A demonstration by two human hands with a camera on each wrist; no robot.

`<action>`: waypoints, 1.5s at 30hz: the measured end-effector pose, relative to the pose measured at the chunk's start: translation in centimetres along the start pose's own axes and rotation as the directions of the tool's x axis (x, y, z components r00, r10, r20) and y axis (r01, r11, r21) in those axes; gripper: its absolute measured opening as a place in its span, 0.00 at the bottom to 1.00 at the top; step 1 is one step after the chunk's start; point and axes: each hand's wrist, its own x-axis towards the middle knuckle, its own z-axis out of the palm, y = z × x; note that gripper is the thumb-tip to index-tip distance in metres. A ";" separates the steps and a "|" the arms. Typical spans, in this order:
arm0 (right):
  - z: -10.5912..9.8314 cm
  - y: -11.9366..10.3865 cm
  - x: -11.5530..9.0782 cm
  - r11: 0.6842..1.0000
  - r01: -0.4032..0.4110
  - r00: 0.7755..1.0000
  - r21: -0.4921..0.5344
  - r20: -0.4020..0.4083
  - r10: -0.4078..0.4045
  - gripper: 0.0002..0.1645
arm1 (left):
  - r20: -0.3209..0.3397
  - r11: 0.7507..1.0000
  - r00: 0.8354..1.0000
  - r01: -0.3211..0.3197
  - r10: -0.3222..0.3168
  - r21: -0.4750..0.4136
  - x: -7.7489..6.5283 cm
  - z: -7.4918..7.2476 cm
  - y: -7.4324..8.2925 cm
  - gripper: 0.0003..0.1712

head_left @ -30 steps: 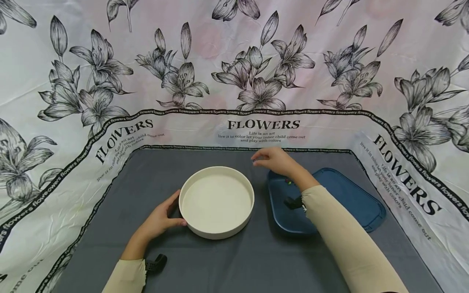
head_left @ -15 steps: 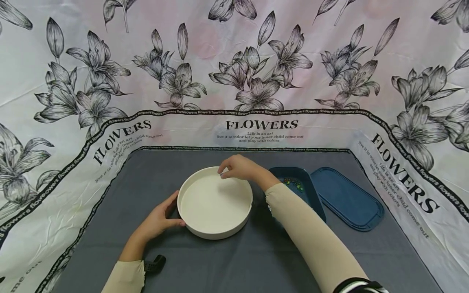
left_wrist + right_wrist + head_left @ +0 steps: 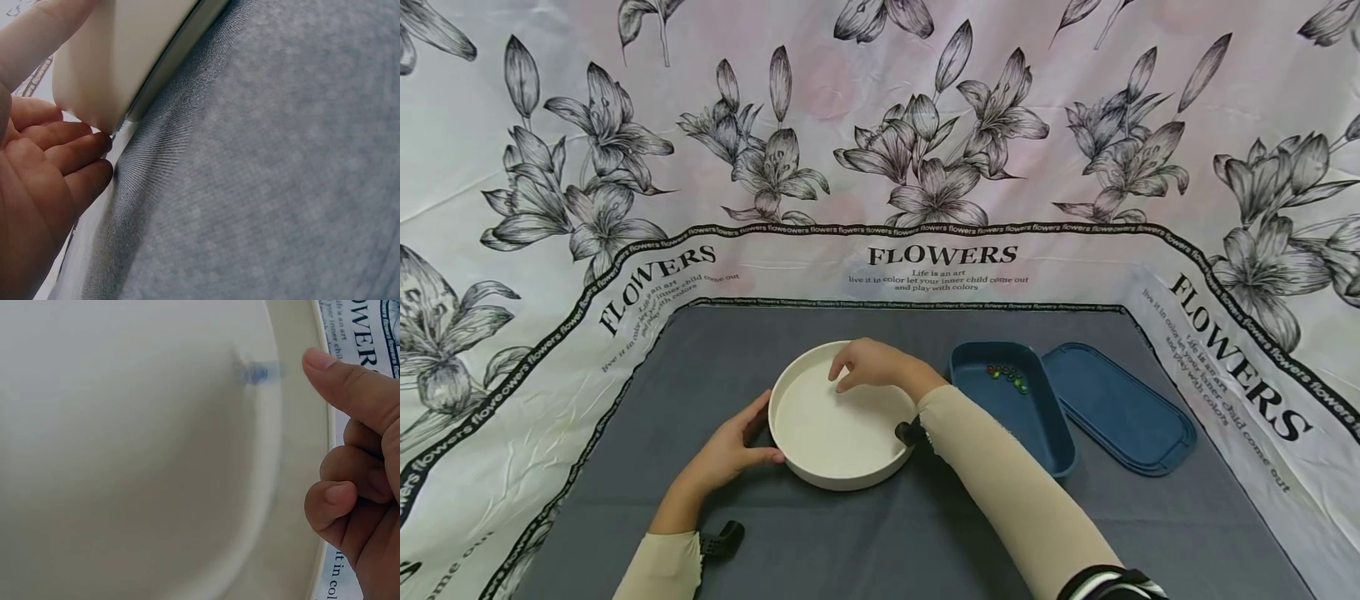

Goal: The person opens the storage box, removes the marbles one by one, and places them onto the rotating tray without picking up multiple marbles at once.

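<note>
A round cream tray (image 3: 816,442) with a low wall stands on the grey tablecloth. Against its left outer side rests my left hand (image 3: 730,446), the thumb and fingers spread along the wall; in the left wrist view, loosely bent fingertips (image 3: 97,150) lie right at its lower edge. Over the tray's far part hovers my right hand (image 3: 877,365). In the right wrist view its thumb (image 3: 322,361) stands apart from the bent lower fingers. A small blurred blue translucent piece (image 3: 255,374) shows clear of the thumb, inside the tray; its kind is unclear.
To the right of the tray is a deep blue rectangular container (image 3: 1018,425) with several small red, yellow and green pieces (image 3: 1009,377) at its far end. Beside it lies a matching blue lid (image 3: 1120,408). A white floral cloth (image 3: 940,267) borders the grey tablecloth.
My right hand has moved left from above the blue container to over the cream tray, then slightly lower and nearer. The left hand has stayed at the tray's side.
</note>
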 end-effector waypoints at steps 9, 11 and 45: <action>-1.6 0.4 -2.7 0.996 -0.018 0.998 -0.085 -0.065 0.012 0.17 | 0.008 1.000 1.000 0.002 -0.002 0.020 0.3 0.3 0.1 0.68; -2.6 0.4 -3.9 0.994 -0.028 0.996 -0.104 -0.092 0.018 0.17 | 0.008 1.000 1.000 0.001 -0.001 0.015 0.3 0.3 0.2 0.68; -6.4 12.7 -18.5 0.888 -0.375 0.903 -0.265 -0.322 0.285 0.13 | -0.010 0.998 0.999 0.034 -0.034 0.058 0.1 0.2 0.3 0.67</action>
